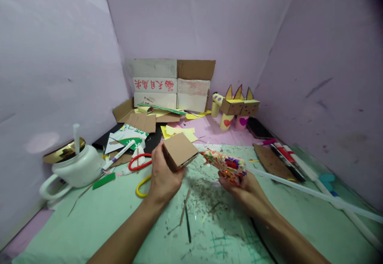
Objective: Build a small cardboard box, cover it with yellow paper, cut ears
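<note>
A small brown cardboard box (181,149) is gripped between the thumb and fingers of my left hand (166,180), tilted above the green work surface. My right hand (245,190) is wrapped round a floral-patterned glue gun (223,162). Its nozzle points left and sits close to the box's right corner; whether they touch I cannot tell. From the gun's rear a long whitish glue stick (299,188) runs out to the right. Scissors (140,162) with one red and one yellow handle loop lie just left of my left hand, partly hidden by it.
On the left stands a white mug (77,168) with a gold lid. Paper and cardboard scraps (143,122) lie behind, before a propped flattened carton (170,84). Cardboard figures with pointed ears (241,106) stand at the back right, near a phone (259,129) and markers (284,156).
</note>
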Demonstrator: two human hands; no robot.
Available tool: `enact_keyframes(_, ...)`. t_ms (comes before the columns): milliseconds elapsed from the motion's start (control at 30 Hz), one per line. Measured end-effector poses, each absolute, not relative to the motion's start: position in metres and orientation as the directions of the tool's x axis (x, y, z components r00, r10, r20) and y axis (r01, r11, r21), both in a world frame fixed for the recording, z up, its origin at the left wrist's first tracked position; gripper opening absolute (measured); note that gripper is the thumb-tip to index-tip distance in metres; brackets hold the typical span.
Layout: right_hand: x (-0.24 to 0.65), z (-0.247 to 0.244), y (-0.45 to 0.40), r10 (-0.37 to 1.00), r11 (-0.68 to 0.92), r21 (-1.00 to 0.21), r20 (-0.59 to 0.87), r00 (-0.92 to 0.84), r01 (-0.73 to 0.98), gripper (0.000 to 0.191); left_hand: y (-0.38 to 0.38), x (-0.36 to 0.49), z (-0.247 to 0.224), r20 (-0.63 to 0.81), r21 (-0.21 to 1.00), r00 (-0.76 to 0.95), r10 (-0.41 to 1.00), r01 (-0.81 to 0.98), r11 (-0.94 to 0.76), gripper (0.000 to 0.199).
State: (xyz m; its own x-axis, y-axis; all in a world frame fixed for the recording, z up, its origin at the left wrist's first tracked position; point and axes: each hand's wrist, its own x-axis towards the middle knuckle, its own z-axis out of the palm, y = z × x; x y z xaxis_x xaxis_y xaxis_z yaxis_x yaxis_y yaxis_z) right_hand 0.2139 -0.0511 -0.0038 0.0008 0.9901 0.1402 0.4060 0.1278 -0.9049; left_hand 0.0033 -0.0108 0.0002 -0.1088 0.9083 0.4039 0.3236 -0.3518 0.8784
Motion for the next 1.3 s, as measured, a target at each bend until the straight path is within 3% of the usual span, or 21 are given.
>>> enact_keyframes(200,0.215,-0.007,-0.049,0.990,0.113,-0.922,0.138,0.042,0.370,0.016,-0.011,0.003,0.003,0.367,0.894,-0.082,0.926,0.307,-0.327,0.083)
enact_keyframes(400,0.217,0.004,-0.038,0.989,-0.020,-0.975,0.014,0.147,0.222,0.027,-0.013,0.003,0.012,0.119,0.990,0.038,0.992,0.065,-0.121,0.092)
enact_keyframes(533,0.216,0.010,-0.006,0.972,-0.075,-0.986,-0.038,0.232,0.149,0.025,-0.014,0.002,0.009,0.059,0.997,0.188,0.980,-0.069,-0.047,0.092)
enact_keyframes(700,0.208,0.009,0.024,0.971,-0.089,-0.990,-0.063,0.229,0.105,0.022,-0.010,0.003,0.002,0.067,0.997,0.212,0.975,-0.045,-0.059,0.091)
enact_keyframes(833,0.218,0.017,-0.002,0.974,-0.026,-0.995,-0.002,0.227,0.101,0.032,-0.006,0.001,0.003,0.079,0.997,0.161,0.984,0.004,-0.081,0.089)
enact_keyframes(1000,0.242,0.015,-0.056,0.979,0.124,-0.953,0.162,0.120,0.277,0.026,-0.008,-0.002,0.007,0.191,0.960,0.052,0.980,0.200,-0.197,0.085)
enact_keyframes(1300,0.233,-0.017,-0.076,0.985,0.153,-0.916,0.173,0.021,0.370,0.020,-0.010,0.001,0.004,0.221,0.947,0.077,0.972,0.220,-0.233,0.083)
